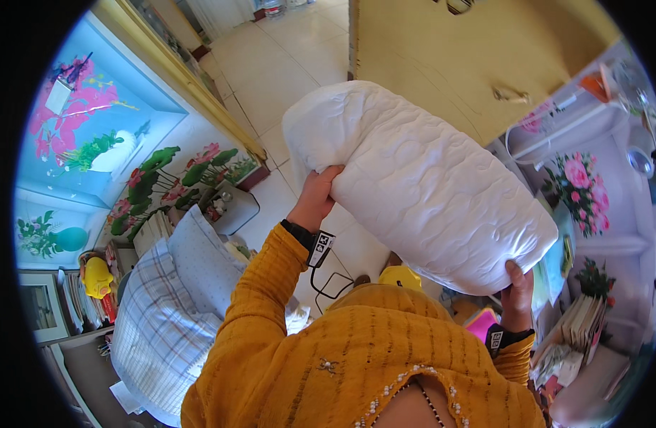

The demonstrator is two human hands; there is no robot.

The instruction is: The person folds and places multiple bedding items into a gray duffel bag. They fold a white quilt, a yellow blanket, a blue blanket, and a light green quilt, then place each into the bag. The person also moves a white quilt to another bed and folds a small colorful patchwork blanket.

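Observation:
A plump white quilted pillow (424, 182) is held up in front of me, tilted from upper left to lower right. At its left end my left hand (317, 195) grips the near edge, thumb on top and fingers hidden underneath. My right hand (517, 291) holds the lower right corner, with the thumb pressed on the fabric and the other fingers mostly out of sight. Both wrists wear dark bands with small tagged devices, and a black cable hangs by the left one.
A plaid cloth (162, 294) and a pale blue dotted pillow (202, 257) lie at the left, beside shelves with books and a yellow toy (97, 277). A yellow door (440, 69) stands beyond, over tiled floor (269, 69). Stacked books (574, 326) are at the right.

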